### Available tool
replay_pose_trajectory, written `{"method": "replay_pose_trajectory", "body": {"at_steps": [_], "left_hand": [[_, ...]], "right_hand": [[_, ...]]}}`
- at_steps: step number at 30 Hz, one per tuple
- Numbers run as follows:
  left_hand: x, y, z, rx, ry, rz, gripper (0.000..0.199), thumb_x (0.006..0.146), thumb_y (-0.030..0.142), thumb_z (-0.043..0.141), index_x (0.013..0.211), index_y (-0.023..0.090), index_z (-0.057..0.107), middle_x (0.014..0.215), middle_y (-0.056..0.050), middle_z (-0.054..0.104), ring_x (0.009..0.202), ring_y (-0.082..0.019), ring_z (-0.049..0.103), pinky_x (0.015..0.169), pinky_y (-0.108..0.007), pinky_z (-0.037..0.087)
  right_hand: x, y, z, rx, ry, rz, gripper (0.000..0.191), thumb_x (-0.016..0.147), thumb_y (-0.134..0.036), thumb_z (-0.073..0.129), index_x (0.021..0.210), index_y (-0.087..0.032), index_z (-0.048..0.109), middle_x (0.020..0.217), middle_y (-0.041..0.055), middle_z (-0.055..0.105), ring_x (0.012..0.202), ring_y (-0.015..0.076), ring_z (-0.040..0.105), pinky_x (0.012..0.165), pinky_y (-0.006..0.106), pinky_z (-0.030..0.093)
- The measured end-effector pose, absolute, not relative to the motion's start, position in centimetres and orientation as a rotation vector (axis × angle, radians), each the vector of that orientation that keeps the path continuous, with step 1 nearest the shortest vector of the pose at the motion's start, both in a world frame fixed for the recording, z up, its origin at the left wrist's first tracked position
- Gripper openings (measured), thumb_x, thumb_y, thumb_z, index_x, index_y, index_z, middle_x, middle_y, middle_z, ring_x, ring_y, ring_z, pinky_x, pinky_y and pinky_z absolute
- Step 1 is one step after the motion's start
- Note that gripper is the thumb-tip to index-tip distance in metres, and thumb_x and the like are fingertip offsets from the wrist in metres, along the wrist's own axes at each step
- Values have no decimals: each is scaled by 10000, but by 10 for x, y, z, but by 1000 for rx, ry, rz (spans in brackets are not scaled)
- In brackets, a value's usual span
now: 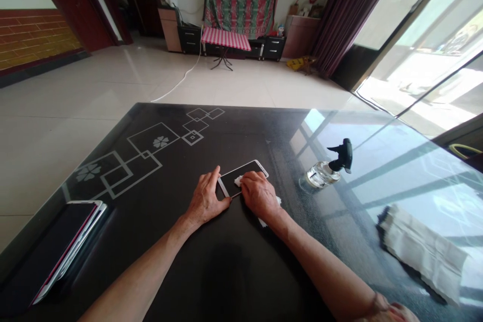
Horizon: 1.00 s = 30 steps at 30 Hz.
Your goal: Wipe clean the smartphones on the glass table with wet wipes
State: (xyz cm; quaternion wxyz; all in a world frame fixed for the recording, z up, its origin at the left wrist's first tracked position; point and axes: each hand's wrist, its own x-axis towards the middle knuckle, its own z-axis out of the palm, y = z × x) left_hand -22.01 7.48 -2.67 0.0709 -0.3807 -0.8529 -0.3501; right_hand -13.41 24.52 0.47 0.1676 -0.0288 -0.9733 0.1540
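A smartphone with a white frame and dark screen lies on the dark glossy table, angled away to the right. My left hand grips its near left end, thumb on one edge and fingers at the other. Bunched under the fingers of my right hand is a white wipe, pressed on the screen. Parts of the wipe stick out beyond the palm; the rest is hidden. To the right, a clear spray bottle with a black trigger head stands on the tabletop.
A stack of flat devices with dark faces lies at the table's left edge. On the right is a folded pale cloth. Beyond the table stand a small checked folding table and low cabinets; a white cable crosses the floor.
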Motion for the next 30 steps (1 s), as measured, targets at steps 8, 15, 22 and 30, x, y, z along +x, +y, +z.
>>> {"method": "replay_pose_trajectory", "body": {"at_steps": [8, 15, 22, 30], "left_hand": [[-220, 75, -25, -1137, -2575, -1053, 853, 662, 267, 690, 1430, 144, 339, 1148, -109, 592, 1070, -298, 529, 973, -464, 463], [-220, 76, -25, -1146, -2552, -1054, 838, 674, 262, 680, 1431, 146, 339, 1134, -113, 598, 1050, -293, 543, 956, -458, 471], [-219, 75, -22, -1135, -2594, -1060, 841, 664, 275, 695, 1417, 122, 353, 1167, -119, 586, 1094, -296, 517, 979, -455, 458], [-221, 76, -27, -1154, -2528, -1042, 801, 679, 252, 660, 1404, 97, 359, 1123, -127, 610, 1039, -284, 537, 958, -449, 472]], "right_hand": [[-163, 256, 6, -215, -2785, 338, 243, 923, -195, 500, 765, -214, 683, 911, 70, 674, 869, 208, 559, 806, 315, 451], [-141, 228, 4, 56, -2796, 466, 223, 935, -197, 494, 850, -235, 697, 961, 39, 678, 882, 184, 556, 803, 276, 461], [-156, 280, 4, -284, -2774, 338, 250, 949, -216, 481, 848, -207, 710, 1011, 56, 684, 912, 189, 566, 855, 289, 430], [-158, 220, 3, 27, -2825, 456, 247, 951, -215, 478, 870, -227, 711, 951, 35, 684, 888, 177, 549, 816, 260, 440]]}}
